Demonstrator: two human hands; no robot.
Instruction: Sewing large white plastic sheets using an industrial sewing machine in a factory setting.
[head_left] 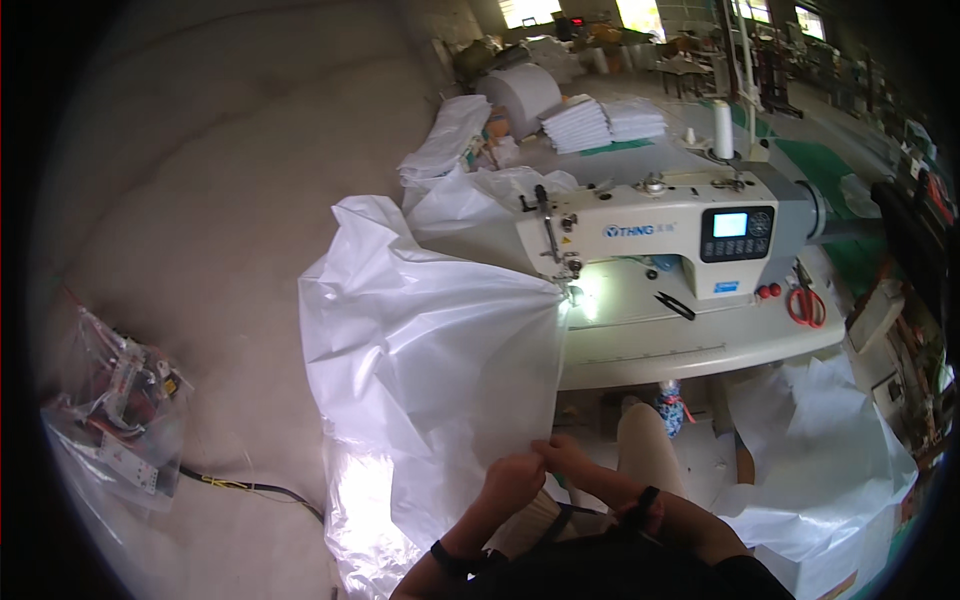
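A large, shiny white plastic sheet (430, 340) drapes over the left end of the sewing machine table (700, 350) and hangs toward me. Its upper right corner lies under the lit needle area of a white sewing machine (640, 232). Close to my body, my left hand (512, 482) is closed on the sheet's right edge. Just beside it, slightly farther right, my right hand (562, 456) pinches the same edge. The two hands nearly touch, and the edge runs fairly straight from them up to the needle.
On the table lie black thread snips (675, 306) and red-handled scissors (806, 305). A white thread cone (722, 130) stands behind the machine, near stacked white sheets (577, 125) and a large roll (522, 98). More white sheeting (815, 450) hangs at right. A clear bag (125, 400) hangs at left.
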